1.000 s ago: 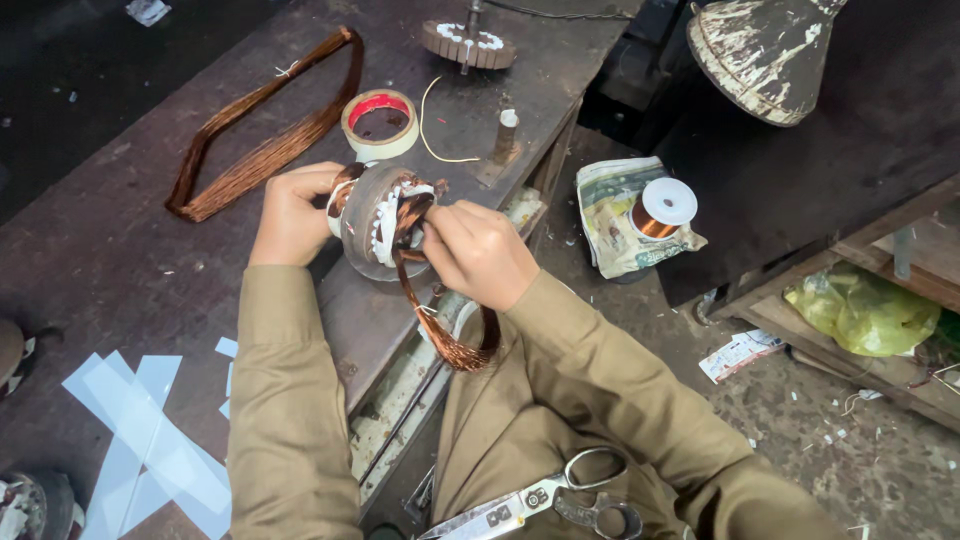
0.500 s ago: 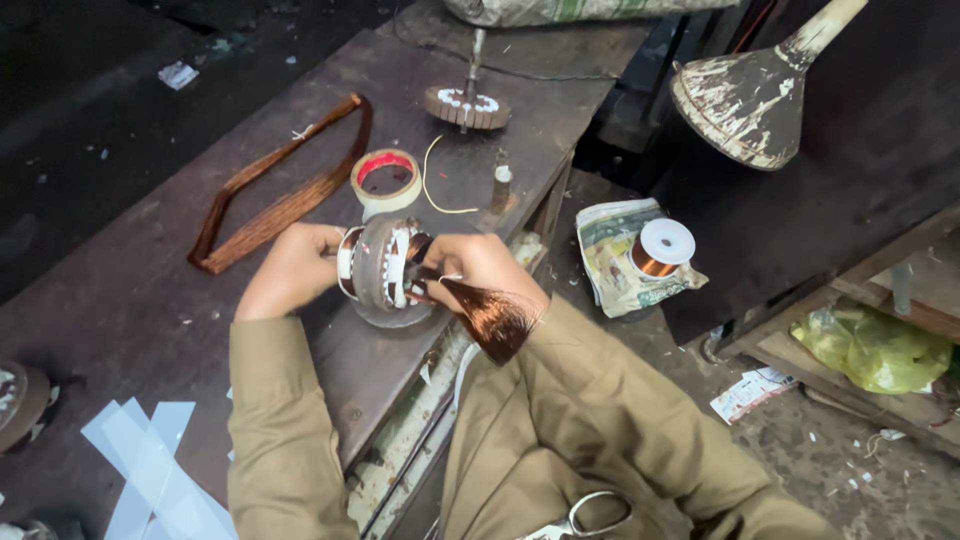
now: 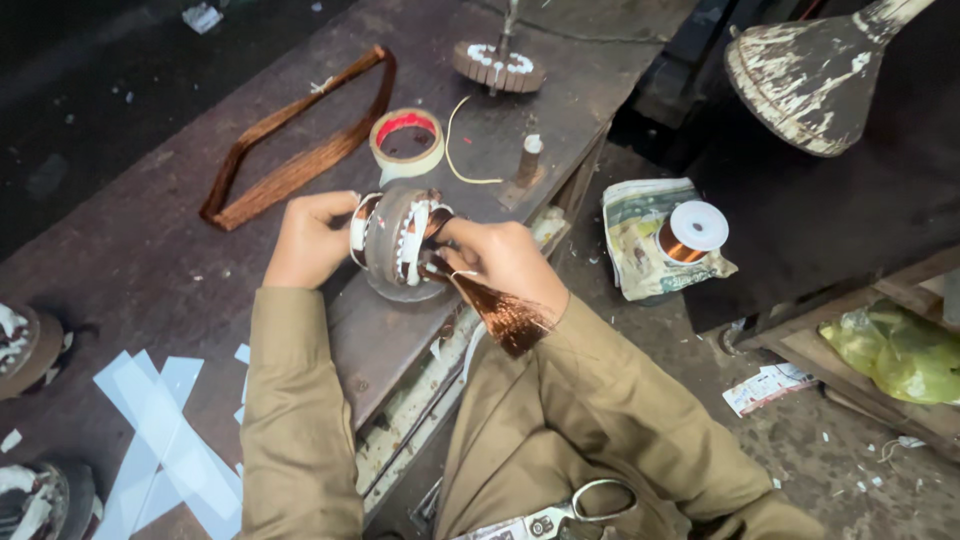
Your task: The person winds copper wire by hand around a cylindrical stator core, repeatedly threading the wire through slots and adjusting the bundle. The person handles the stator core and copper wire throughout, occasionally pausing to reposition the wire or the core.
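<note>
1. The motor stator (image 3: 398, 245) was dull grey metal, with white insulation strips and copper-orange windings at its ends.
2. The wire bundle (image 3: 500, 312) hanging from it shone reddish copper.
3. The wire loop (image 3: 290, 150) on the workbench (image 3: 120, 240) was brownish copper; the workbench itself was dark, stained brown.
4. The tape roll (image 3: 407, 145) was cream with a red inner ring.
5. The sleeves (image 3: 300, 420) were olive khaki.
6. The wire spool (image 3: 692, 230) had white flanges around orange copper wire.
7. The lamp shade (image 3: 810, 85) was grey, spattered with whitish flecks.
8. The paper strips (image 3: 160, 430) were pale bluish white.
9. The bag (image 3: 900, 350) was yellow-green.
</note>
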